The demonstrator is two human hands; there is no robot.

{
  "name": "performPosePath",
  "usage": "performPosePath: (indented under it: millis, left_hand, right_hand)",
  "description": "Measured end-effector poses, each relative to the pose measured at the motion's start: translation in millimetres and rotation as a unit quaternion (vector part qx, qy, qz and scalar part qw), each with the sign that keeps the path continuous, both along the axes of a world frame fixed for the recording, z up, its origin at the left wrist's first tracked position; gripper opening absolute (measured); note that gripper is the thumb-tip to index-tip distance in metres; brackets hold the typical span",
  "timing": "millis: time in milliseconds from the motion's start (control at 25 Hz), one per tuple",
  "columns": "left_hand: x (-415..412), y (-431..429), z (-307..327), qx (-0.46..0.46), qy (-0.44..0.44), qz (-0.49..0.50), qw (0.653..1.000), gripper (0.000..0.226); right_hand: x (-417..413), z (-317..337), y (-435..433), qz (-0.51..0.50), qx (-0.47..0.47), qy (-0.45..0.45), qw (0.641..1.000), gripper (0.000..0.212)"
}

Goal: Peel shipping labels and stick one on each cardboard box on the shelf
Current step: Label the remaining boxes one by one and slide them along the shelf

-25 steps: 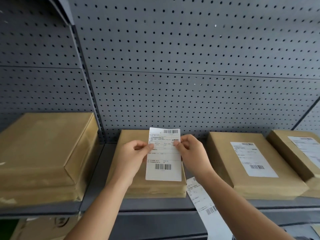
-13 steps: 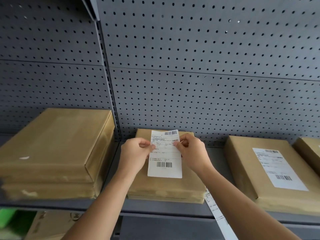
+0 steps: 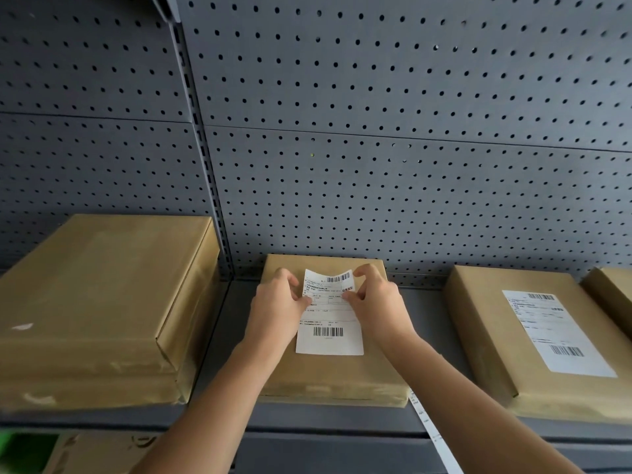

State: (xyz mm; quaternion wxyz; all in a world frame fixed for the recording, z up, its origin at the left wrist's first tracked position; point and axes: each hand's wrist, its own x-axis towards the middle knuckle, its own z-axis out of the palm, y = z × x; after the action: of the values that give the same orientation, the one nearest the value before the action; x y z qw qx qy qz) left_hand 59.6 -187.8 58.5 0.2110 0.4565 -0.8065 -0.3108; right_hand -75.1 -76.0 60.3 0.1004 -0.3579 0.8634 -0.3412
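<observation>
A white shipping label (image 3: 329,323) with barcodes lies over the top of the middle cardboard box (image 3: 328,378) on the grey shelf. Its lower part is flat on the box; its upper edge curls up. My left hand (image 3: 278,307) pinches the label's left edge and my right hand (image 3: 376,302) pinches its right edge. To the left stands a larger unlabelled box (image 3: 102,302). On the right, another box (image 3: 485,336) carries a label (image 3: 557,333).
A grey pegboard wall (image 3: 376,148) backs the shelf (image 3: 219,415). A strip of label backing (image 3: 432,436) hangs down under my right forearm. A further box (image 3: 615,295) is cut off at the right edge. More cardboard (image 3: 89,453) sits on the level below.
Both hands have lowered the label onto the middle box; its lower part now lies flat on the cardboard. The view has shifted left and closer.
</observation>
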Motion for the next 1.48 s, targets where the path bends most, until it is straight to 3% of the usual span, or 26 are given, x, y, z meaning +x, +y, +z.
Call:
performPosePath:
  millis: [280, 400, 480, 640, 880, 1080, 1360, 1480]
  left_hand:
    - [-0.9, -0.4, -2.7, -0.061, -0.042, -0.035, 0.997, 0.030]
    - [2.5, -1.9, -8.2, -0.187, -0.067, -0.111, 0.974, 0.042]
    - [0.4, -2.8, -8.4, -0.211, -0.079, -0.170, 0.959, 0.047]
    - [-5.7, -5.0, -10.6, -0.190, -0.161, -0.244, 0.937, 0.053]
    - [2.0, -8.2, -14.7, -0.176, -0.223, -0.250, 0.925, 0.059]
    - [10.6, -16.0, -15.5, -0.153, -0.228, -0.227, 0.935, 0.060]
    - [22.4, 12.3, -10.0, -0.183, -0.185, -0.267, 0.928, 0.058]
    - [28.4, 21.8, -13.7, -0.194, -0.204, -0.285, 0.916, 0.072]
  right_hand:
    - [3.5, -4.2, -5.2, 0.026, 0.071, 0.084, 0.994, 0.027]
    - [5.5, -7.3, -3.2, 0.025, 0.090, 0.227, 0.970, 0.027]
    - [6.3, -12.8, -4.5, 0.049, 0.058, 0.294, 0.953, 0.029]
    - [14.5, -21.6, -13.1, 0.167, 0.076, 0.237, 0.954, 0.058]
    - [8.3, -32.3, -6.0, 0.165, 0.144, 0.230, 0.948, 0.076]
    - [-3.6, -25.7, 11.0, 0.124, 0.168, 0.199, 0.958, 0.056]
    - [26.0, -12.8, 15.8, 0.173, 0.117, 0.201, 0.957, 0.071]
    - [42.3, -16.2, 19.2, 0.200, 0.116, 0.189, 0.954, 0.060]
